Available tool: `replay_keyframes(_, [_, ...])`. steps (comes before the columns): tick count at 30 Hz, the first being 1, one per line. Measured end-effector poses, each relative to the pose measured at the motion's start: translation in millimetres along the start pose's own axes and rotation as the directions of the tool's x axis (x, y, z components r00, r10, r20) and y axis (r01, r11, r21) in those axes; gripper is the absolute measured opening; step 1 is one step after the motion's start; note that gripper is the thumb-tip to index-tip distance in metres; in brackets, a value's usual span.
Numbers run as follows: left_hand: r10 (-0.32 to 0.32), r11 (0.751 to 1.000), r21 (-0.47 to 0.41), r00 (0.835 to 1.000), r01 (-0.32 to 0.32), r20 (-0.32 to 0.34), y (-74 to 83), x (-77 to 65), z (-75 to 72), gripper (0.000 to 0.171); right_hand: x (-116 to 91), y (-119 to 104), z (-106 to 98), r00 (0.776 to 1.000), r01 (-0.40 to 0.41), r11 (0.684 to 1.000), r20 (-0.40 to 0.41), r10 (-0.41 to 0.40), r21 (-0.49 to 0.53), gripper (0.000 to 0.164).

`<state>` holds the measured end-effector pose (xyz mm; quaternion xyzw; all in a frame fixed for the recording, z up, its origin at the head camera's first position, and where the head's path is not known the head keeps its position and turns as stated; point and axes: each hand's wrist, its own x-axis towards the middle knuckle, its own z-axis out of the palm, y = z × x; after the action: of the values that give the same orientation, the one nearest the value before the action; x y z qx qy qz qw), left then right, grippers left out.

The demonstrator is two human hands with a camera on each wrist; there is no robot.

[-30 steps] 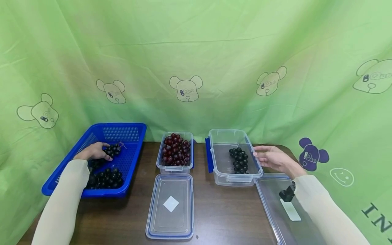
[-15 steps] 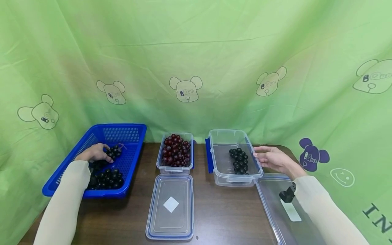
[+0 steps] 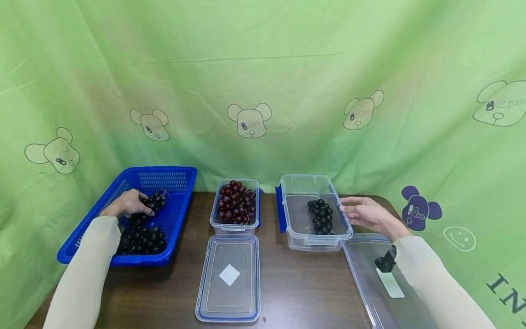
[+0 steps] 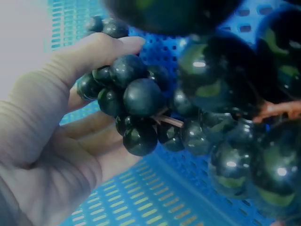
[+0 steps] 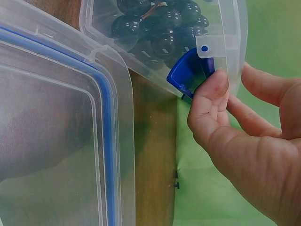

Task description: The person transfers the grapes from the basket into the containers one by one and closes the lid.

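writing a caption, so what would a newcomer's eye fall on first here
Probably the bright blue basket at the left, where the left grip holds a bunch of dark grapes. Next, the heaped red grapes in the smaller clear box near the middle, then the cartoon heads printed on the green cloth behind.

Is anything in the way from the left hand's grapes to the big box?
Yes: the basket's right wall, then the small box of red grapes, stand between those black grapes and the big box.
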<state>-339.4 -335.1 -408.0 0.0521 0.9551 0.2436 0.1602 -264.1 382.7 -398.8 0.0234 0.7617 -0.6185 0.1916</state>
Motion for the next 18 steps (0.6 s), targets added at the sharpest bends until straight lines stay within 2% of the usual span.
replay_keyframes(7, [0.000, 0.995, -0.099, 1.000, -0.003, -0.029, 6.0, -2.8, -6.0, 0.088, -1, 0, 0, 1.000, -0.010, 1.000, -0.006, 0.010, -0.013, 0.066])
replay_keyframes(12, [-0.004, 0.989, -0.147, 0.998, -0.005, -0.057, 12.1, -7.9, -11.5, 0.095, -1, 1, 0, 1.000, -0.005, 1.000, 0.004, 0.005, -0.026, 0.066])
replay_keyframes(18, [0.022, 0.976, -0.214, 0.993, -0.047, -0.118, 16.0, -11.9, -14.9, 0.104, 0, 0, -1, 1.000, 0.001, 1.000, 0.017, 0.000, -0.020, 0.066])
